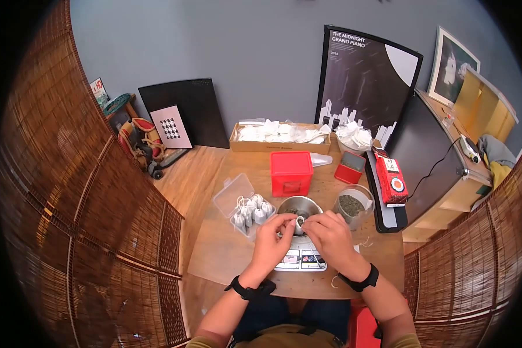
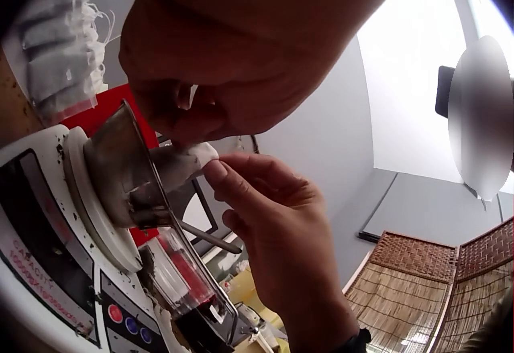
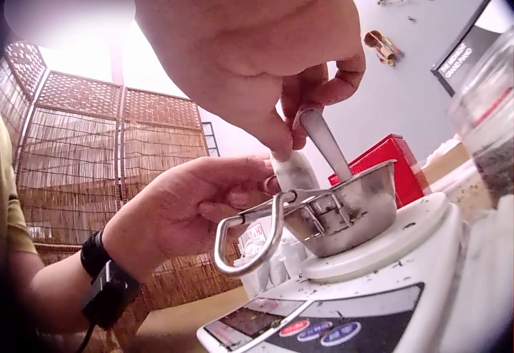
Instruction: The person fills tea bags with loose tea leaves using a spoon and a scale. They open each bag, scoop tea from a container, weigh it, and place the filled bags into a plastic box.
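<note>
Both hands meet over a steel bowl (image 1: 315,206) on a white kitchen scale (image 1: 288,261). My left hand (image 1: 272,242) pinches one side of a small white tea bag (image 2: 197,157). At its other side, the thumb and fingertips of my right hand (image 1: 332,239) pinch the bag's upper edge. The bag is upright at the bowl's rim, its lower part partly hidden by the hands and the bowl. Dark dry tea leaves lie in the bowl. A metal spoon handle (image 3: 323,140) leans out of it, close by the right fingers in the right wrist view.
Left of the bowl, an open plastic box (image 1: 233,197) contains several filled tea bags (image 1: 252,210). Behind stand a red canister (image 1: 292,176) and a cardboard box (image 1: 278,146). To the right are a tub of tea leaves (image 1: 351,206), a small red tin (image 1: 349,168) and a red packet (image 1: 391,180).
</note>
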Available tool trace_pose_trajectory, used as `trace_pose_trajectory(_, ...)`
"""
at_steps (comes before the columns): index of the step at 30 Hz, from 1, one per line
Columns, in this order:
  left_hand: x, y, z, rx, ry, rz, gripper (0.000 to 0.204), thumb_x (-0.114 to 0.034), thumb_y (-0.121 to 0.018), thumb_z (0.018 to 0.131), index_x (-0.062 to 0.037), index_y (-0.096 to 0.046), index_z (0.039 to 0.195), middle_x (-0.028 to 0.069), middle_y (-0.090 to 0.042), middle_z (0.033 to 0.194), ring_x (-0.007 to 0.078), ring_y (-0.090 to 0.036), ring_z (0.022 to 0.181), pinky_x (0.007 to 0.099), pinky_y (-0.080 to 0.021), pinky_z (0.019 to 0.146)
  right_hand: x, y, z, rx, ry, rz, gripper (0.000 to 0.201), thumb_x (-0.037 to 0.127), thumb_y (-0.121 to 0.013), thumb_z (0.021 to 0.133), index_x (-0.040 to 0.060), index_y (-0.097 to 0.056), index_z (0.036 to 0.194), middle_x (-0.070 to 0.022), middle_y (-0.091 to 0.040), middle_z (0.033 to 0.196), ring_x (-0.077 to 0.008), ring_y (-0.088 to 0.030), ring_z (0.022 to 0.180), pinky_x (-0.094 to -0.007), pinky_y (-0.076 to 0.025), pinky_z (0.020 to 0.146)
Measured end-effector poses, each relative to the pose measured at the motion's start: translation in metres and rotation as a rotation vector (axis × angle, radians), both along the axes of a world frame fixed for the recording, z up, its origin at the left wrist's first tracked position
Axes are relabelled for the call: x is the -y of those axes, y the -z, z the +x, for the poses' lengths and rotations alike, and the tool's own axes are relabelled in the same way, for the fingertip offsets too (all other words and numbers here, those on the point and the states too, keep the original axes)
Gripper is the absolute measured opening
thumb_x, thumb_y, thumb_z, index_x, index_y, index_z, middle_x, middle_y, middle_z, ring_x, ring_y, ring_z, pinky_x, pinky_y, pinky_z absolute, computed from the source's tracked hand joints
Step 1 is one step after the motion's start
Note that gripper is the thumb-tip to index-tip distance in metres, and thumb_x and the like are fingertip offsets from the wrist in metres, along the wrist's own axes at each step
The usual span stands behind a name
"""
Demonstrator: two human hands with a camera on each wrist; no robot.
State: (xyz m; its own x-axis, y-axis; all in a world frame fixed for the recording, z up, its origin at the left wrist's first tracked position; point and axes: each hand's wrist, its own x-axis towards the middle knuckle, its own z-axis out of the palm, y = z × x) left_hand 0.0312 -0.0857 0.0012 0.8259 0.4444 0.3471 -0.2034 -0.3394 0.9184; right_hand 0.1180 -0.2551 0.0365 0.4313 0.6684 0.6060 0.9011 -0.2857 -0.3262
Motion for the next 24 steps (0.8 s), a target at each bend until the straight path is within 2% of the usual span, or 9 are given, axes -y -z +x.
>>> trace_pose_trajectory(2, 0.0, -0.007, -0.002, -0.032, -0.023, 0.048, 0.014, -0.003, -0.07, 0.102, 0.0038, -0.078, 0.111, 0.0074, -0.069, 0.086, 0.0094, -0.061, 0.074, 0.0261, -0.048, 0.062, -0.001, -0.001, 0.0, -0.013, -0.01, 0.024, 0.007, 0.01, -0.078, 0.09, 0.0076, -0.076, 0.096, -0.0042, -0.074, 0.103, -0.0271, -0.068, 0.095, -0.0415, -0.05, 0.078)
trace_pose_trajectory(6, -0.003, -0.005, -0.003, -0.016, -0.04, 0.146, 0.012, -0.003, -0.071, 0.101, 0.0044, -0.076, 0.109, 0.0098, -0.07, 0.092, 0.0119, -0.063, 0.074, 0.0271, -0.051, 0.062, -0.001, 0.002, 0.007, -0.122, -0.056, 0.038, 0.013, 0.01, -0.079, 0.091, 0.0051, -0.076, 0.103, -0.0077, -0.075, 0.104, -0.031, -0.068, 0.098, -0.0434, -0.052, 0.081)
trace_pose_trajectory(8, -0.001, -0.006, -0.003, 0.076, -0.094, 0.154, 0.011, -0.002, -0.07, 0.102, 0.0063, -0.074, 0.108, 0.0113, -0.071, 0.098, 0.0125, -0.065, 0.074, 0.027, -0.055, 0.06, -0.001, -0.002, 0.006, -0.173, 0.031, 0.078, 0.026, 0.009, -0.085, 0.087, 0.0034, -0.075, 0.111, -0.0117, -0.075, 0.103, -0.0305, -0.07, 0.091, -0.0417, -0.057, 0.082)
trace_pose_trajectory(9, -0.001, -0.004, -0.003, 0.074, -0.094, 0.151, 0.011, -0.002, -0.07, 0.102, 0.0063, -0.074, 0.108, 0.0113, -0.071, 0.098, 0.0125, -0.065, 0.074, 0.027, -0.055, 0.06, -0.001, -0.005, 0.005, -0.175, 0.031, 0.075, 0.026, 0.009, -0.085, 0.087, 0.0034, -0.075, 0.111, -0.0117, -0.075, 0.103, -0.0305, -0.07, 0.091, -0.0417, -0.057, 0.082)
trace_pose_trajectory(11, -0.001, 0.0, -0.001, 0.043, -0.031, -0.032, 0.012, -0.003, -0.069, 0.104, 0.0081, -0.073, 0.109, 0.0116, -0.071, 0.104, 0.0118, -0.067, 0.077, 0.0261, -0.058, 0.057, 0.0, -0.009, 0.004, -0.193, -0.028, 0.048, 0.037, 0.011, -0.086, 0.087, 0.0018, -0.073, 0.12, -0.0134, -0.075, 0.103, -0.0295, -0.071, 0.092, -0.0409, -0.057, 0.083)
trace_pose_trajectory(14, 0.0, -0.004, -0.003, -0.042, 0.018, -0.136, 0.014, -0.003, -0.066, 0.106, 0.0087, -0.073, 0.11, 0.0121, -0.071, 0.108, 0.0118, -0.071, 0.081, 0.0253, -0.06, 0.057, -0.004, -0.01, 0.003, -0.269, -0.055, 0.03, 0.04, 0.013, -0.087, 0.087, 0.0016, -0.073, 0.123, -0.0139, -0.075, 0.106, -0.0293, -0.071, 0.093, -0.0408, -0.057, 0.084)
trace_pose_trajectory(21, 0.0, -0.005, -0.005, 0.038, 0.009, -0.041, 0.014, 0.001, -0.064, 0.106, 0.0091, -0.072, 0.114, 0.0128, -0.068, 0.107, 0.0142, -0.072, 0.086, 0.0271, -0.065, 0.066, -0.011, -0.004, 0.008, -0.352, -0.045, -0.065, 0.038, 0.013, -0.085, 0.089, 0.0011, -0.072, 0.123, -0.0142, -0.074, 0.109, -0.0296, -0.072, 0.092, -0.0422, -0.058, 0.084)
trace_pose_trajectory(23, -0.001, -0.005, -0.007, 0.049, 0.001, -0.015, 0.014, 0.0, -0.064, 0.107, 0.0095, -0.071, 0.115, 0.0121, -0.067, 0.106, 0.0147, -0.073, 0.087, 0.0273, -0.066, 0.069, -0.012, -0.005, 0.006, -0.323, -0.04, 0.002, 0.025, 0.011, -0.08, 0.091, 0.0031, -0.073, 0.114, -0.0148, -0.073, 0.099, -0.0368, -0.071, 0.093, -0.0453, -0.054, 0.082)
trace_pose_trajectory(24, 0.0, -0.006, -0.007, 0.047, 0.001, -0.015, 0.014, 0.0, -0.064, 0.107, 0.0095, -0.071, 0.115, 0.0121, -0.067, 0.106, 0.0147, -0.073, 0.087, 0.0273, -0.066, 0.069, -0.011, -0.004, 0.006, -0.325, -0.039, 0.002, 0.025, 0.011, -0.08, 0.091, 0.0031, -0.073, 0.114, -0.0148, -0.073, 0.099, -0.0368, -0.071, 0.093, -0.0453, -0.054, 0.082)
